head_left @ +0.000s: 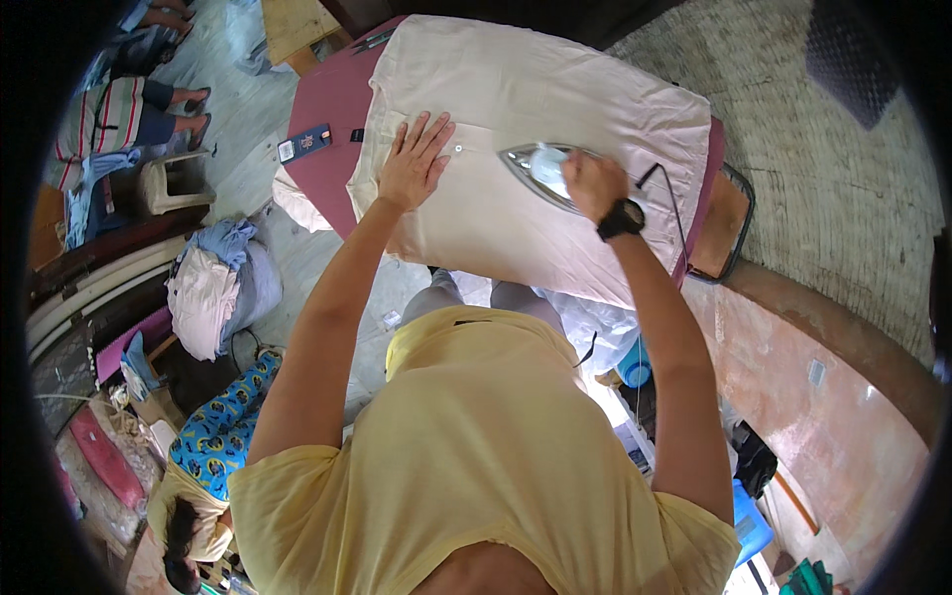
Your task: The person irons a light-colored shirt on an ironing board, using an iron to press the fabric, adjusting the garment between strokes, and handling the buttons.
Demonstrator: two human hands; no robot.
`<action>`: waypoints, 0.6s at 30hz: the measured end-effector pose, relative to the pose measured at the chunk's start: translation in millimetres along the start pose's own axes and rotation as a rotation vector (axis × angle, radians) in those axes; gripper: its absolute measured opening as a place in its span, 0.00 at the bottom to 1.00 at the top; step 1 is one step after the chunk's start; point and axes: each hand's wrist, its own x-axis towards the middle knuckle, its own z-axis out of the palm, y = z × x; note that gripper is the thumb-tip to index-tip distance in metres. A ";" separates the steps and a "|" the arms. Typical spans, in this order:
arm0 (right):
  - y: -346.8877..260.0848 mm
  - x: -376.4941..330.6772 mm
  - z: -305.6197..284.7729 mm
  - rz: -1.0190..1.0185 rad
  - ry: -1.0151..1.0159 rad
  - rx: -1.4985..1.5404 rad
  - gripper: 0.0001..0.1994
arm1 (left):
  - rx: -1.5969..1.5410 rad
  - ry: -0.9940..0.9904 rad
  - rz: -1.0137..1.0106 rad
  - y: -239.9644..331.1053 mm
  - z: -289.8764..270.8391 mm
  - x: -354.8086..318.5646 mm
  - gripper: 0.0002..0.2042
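Pale garment (466,213) spread at twelve o'clock over maroon board (327,94), likely keeping cloth flat. My left hand (410,171) at eleven: open, palm down, gripping nothing, probably steadying fabric. My right hand (596,186) at one: fingers curled round handle of iron (544,169), presumably for control; cord (674,203) at two.

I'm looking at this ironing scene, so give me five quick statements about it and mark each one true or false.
1. The right hand grips the clothes iron. True.
2. The left hand is curled into a fist. False: it lies flat on the pale shirt.
3. The ironing board has a bright green cover. False: its cover is maroon.
4. A dark hang tag lies left of the shirt. True.
5. The black wristwatch is on the left wrist. False: it is on the right.
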 end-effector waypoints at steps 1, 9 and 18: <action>-19.0 8.7 5.4 -0.012 0.023 -0.002 0.22 | -0.004 0.005 -0.004 0.2 0.1 -0.9 0.26; -27.6 9.9 -1.5 0.028 -0.051 -0.102 0.22 | -0.011 0.012 -0.014 2.1 2.0 -3.3 0.26; -41.6 15.4 3.7 0.045 0.011 -0.030 0.21 | 0.035 -0.023 0.004 -0.6 -0.2 -0.9 0.27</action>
